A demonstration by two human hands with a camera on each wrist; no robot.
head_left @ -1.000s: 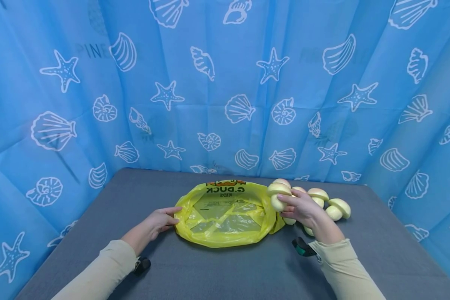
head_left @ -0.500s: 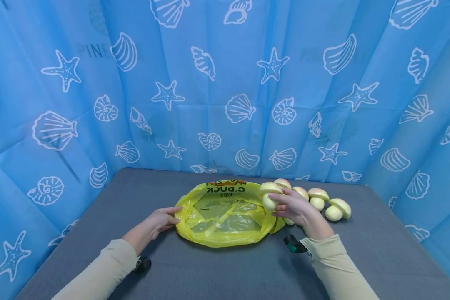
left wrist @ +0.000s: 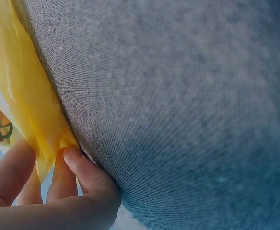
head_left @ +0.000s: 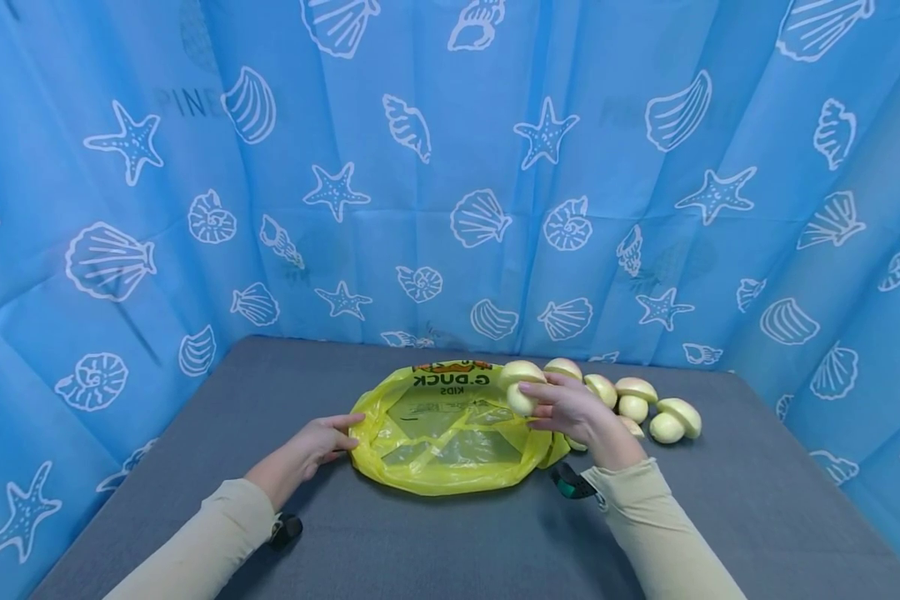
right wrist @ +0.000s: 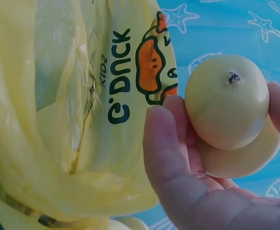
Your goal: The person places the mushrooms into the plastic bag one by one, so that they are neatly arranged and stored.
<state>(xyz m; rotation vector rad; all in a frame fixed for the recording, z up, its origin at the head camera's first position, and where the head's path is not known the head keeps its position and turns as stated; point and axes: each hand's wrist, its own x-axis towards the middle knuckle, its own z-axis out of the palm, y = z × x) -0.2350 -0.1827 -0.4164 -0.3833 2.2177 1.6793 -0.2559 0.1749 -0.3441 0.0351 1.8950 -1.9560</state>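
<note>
A yellow plastic bag [head_left: 435, 479] with printed lettering and an orange duck figure lies spread on the table, its mouth held wide. At the bag's left edge my left hand [head_left: 322, 442] pinches the rim; thumb and fingertips meet the plastic in the left wrist view. My right hand [head_left: 573, 412] holds a pale yellow artificial mushroom [head_left: 522, 400] over the bag's right rim. In the right wrist view the mushroom's rounded stem end [right wrist: 226, 103] faces the camera, with a dark spot on it, gripped between thumb and fingers.
Several more mushrooms [head_left: 681, 415] lie at the right of the grey table [head_left: 420, 550], some partly behind my right hand. A blue curtain [head_left: 420, 167] with shell and starfish prints hangs along the back and sides.
My right hand has carried the mushroom leftward, from beside the other mushrooms to over the bag's right part. The left hand and the bag stay where they were.
</note>
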